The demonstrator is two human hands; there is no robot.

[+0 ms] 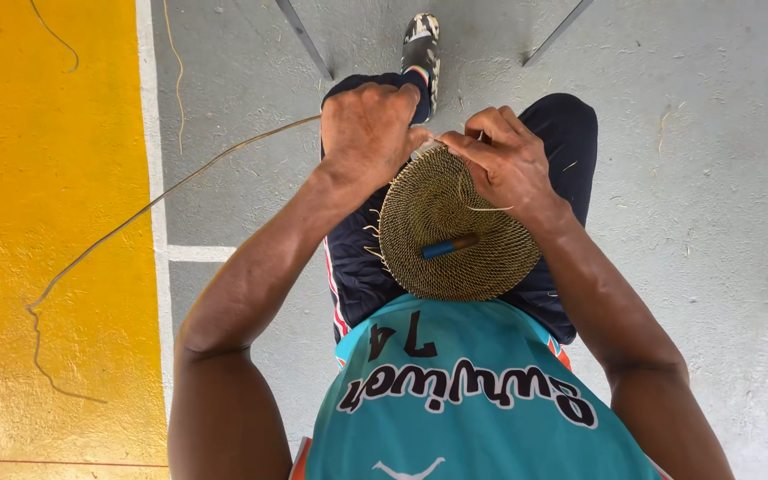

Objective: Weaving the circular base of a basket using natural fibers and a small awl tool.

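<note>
- The disc [460, 227] rim at 12 o'clock is pinched by left hand [368, 133] and right hand [508, 160], both closed.
- The strand [162, 191] could be snapped by overpulling; the tool [449, 246] may roll off.

- My left hand [368, 124] is closed over the far rim of the round woven disc [455, 227] that lies on my lap
- My right hand [507, 160] pinches the same rim just beside it, fingers [468, 142] bent onto the coil
- A small blue-and-brown tool [449, 246] lies across the disc's middle
- A long pale fibre strand [148, 209] runs from my left hand out over the grey floor [713, 178] onto the yellow painted strip [46, 222]
- My shoe [421, 44] points forward between two metal legs [306, 40]
</note>
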